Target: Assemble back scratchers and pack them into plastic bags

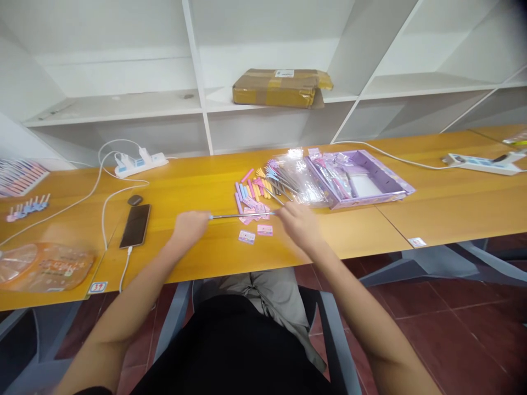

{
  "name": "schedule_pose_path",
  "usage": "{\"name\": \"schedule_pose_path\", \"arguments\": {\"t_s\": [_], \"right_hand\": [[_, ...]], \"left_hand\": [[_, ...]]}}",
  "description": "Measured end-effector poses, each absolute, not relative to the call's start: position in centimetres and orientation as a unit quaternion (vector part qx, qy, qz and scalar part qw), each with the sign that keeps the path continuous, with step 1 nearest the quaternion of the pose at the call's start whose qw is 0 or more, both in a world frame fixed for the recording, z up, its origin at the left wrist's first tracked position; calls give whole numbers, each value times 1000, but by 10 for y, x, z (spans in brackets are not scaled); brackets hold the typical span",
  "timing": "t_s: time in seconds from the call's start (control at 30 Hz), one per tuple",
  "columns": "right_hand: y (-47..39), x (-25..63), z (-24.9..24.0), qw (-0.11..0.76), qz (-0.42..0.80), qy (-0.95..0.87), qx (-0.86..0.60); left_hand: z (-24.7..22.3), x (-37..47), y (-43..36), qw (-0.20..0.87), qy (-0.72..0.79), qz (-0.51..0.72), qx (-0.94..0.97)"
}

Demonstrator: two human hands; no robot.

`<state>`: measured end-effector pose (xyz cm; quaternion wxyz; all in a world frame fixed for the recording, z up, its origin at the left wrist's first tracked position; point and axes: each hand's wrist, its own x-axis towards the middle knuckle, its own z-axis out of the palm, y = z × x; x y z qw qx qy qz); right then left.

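Note:
A thin metal back scratcher rod (242,215) stretches level between my two hands, above the table. My left hand (191,226) is closed around its left end, where a bit of light blue shows. My right hand (300,222) grips the other end; whatever is at that tip is hidden in the fingers. Just behind the rod lie pink printed cards (255,211) and a group of coloured handle tubes (251,190) in purple, blue, pink and yellow. More back scratchers (276,178) with small hand-shaped heads lie beyond. Two cards (247,236) rest nearer to me.
A purple open box (387,178) with wrapped items and clear plastic bags (302,178) stands right. At left are a phone (135,225) on a cable, a power strip (142,164), an orange bag (53,267) and small blue pieces (31,207). A carton (275,88) sits on the shelf.

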<state>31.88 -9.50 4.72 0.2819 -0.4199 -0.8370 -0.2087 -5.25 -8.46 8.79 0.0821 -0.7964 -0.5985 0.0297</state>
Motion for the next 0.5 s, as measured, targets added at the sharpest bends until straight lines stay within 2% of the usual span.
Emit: {"name": "schedule_pose_path", "arguments": {"t_s": [0.17, 0.23, 0.5], "right_hand": [[-96, 458, 47, 301, -269, -756, -515], [-104, 493, 48, 281, -270, -754, -528], [-134, 499, 53, 309, -299, -748, -506]], "left_hand": [[118, -143, -83, 122, -654, 84, -742], [125, -160, -88, 124, -658, 96, -736], [119, -155, -96, 131, -647, 98, -745]]}}
